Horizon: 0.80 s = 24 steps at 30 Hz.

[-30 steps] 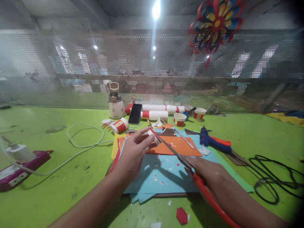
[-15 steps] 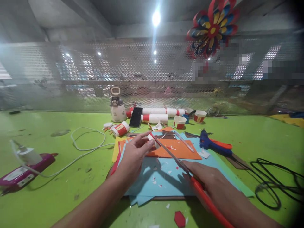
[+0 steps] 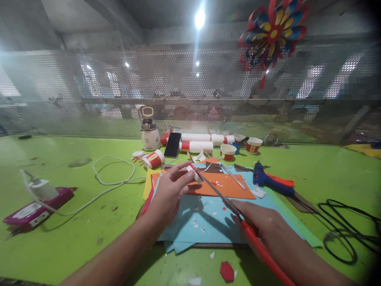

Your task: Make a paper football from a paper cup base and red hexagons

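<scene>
Between the thumb and fingers of my left hand (image 3: 174,186) is a small red-and-white piece of paper (image 3: 195,174), held above the coloured sheets. My right hand (image 3: 262,218) is closed round the red handles of a pair of scissors (image 3: 229,204). The blades point up and left, and their tips meet the piece's edge. Beneath both hands lie a light blue sheet (image 3: 208,226) dotted with tiny red and white scraps, and an orange sheet (image 3: 235,190). A clear stick (image 3: 233,176) rests across the orange sheet.
A blue-and-orange glue gun (image 3: 270,180) lies right of the sheets, with a black cable (image 3: 339,230). Behind stand paper cups (image 3: 228,152), a phone (image 3: 173,145) and a bottle (image 3: 150,135). A purple power strip (image 3: 38,210) is at left; a red hexagon (image 3: 227,271) lies in front.
The view has shifted slightly, so the scene sits a little to the right. The paper piece is turned a little in my left hand, and the scissors stay at its edge.
</scene>
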Each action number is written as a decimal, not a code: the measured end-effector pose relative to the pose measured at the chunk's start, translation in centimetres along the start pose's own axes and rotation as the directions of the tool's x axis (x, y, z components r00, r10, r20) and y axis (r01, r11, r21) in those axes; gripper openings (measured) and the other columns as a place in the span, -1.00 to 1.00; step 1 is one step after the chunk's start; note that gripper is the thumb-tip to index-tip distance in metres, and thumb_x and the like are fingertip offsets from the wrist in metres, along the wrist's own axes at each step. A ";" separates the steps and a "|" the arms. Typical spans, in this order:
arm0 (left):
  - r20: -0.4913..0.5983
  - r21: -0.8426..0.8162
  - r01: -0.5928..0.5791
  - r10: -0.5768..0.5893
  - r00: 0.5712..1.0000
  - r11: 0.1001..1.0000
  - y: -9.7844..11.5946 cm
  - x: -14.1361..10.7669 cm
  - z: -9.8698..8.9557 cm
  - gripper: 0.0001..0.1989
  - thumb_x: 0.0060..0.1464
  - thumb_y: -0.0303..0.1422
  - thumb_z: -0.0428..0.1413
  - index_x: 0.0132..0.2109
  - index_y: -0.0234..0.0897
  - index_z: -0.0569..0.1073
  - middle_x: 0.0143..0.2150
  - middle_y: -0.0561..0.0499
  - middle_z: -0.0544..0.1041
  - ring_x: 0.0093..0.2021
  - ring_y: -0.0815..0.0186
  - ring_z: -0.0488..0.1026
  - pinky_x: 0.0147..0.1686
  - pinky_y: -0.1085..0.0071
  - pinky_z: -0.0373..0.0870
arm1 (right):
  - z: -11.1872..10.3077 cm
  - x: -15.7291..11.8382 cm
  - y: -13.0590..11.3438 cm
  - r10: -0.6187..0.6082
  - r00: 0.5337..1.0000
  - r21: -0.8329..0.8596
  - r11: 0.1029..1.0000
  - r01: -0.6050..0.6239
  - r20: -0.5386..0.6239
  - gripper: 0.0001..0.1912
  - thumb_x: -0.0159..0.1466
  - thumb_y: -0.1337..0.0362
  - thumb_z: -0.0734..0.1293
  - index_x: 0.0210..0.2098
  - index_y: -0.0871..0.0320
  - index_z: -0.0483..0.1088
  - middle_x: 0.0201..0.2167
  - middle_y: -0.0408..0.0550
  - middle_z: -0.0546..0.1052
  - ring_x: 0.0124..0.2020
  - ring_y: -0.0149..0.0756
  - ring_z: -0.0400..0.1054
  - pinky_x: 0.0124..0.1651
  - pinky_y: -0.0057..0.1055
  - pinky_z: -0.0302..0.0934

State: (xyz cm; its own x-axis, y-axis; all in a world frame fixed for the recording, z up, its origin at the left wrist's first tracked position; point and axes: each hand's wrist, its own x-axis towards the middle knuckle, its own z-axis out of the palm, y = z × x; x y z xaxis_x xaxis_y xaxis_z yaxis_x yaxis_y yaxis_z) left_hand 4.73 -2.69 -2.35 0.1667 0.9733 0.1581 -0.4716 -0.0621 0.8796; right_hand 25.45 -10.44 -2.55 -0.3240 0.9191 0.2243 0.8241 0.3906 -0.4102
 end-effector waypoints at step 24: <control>0.006 -0.036 0.023 -0.023 1.000 0.999 0.4 0.0 0.0 -0.77 0.01 -0.39 0.25 -0.14 -0.34 0.55 -0.19 -0.10 0.60 -0.25 0.31 0.51 -0.17 0.37 0.42 | 0.4 -0.2 0.5 -0.039 0.999 -0.071 0.997 0.040 0.006 -0.65 0.32 0.38 0.12 0.03 0.11 0.37 -0.26 0.07 0.56 -0.22 -0.08 0.47 -0.16 -0.15 0.37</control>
State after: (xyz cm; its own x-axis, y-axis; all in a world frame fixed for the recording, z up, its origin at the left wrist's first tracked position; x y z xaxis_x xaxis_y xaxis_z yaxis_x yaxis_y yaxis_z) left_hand 4.57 -2.70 -2.03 0.1829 0.9730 0.1406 -0.4987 -0.0314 0.8662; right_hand 25.76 -10.38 -3.12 -0.3587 0.9033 0.2352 0.8415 0.4220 -0.3373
